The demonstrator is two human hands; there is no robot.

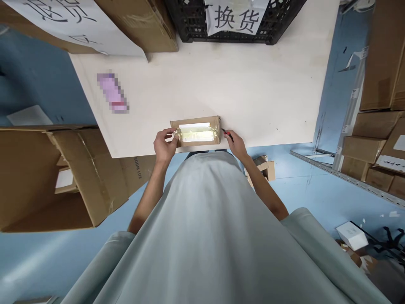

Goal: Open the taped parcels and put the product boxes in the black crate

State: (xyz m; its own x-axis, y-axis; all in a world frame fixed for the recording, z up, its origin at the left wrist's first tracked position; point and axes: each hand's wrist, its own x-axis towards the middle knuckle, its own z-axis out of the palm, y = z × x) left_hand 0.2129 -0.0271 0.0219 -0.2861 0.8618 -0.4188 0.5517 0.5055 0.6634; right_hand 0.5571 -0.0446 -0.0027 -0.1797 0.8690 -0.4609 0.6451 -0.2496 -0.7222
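Observation:
A small cardboard box (198,144) with a white label (196,131) and shiny clear tape lies near the table's front edge. My left hand (166,145) grips the box's left end, fingers and thumb closed on it. At the opposite end, my right hand (236,145) is closed around a small red-and-black box cutter (228,134). The cutter's dark tip points at the right end of the box; whether it touches the cardboard I cannot tell.
On the white table (253,88) are a black plastic crate (228,38) with a paper sign, a large carton (158,29) and a blurred purple item (112,92). A big open carton (104,169) stands at left. Boxes fill the shelf (363,147) at right.

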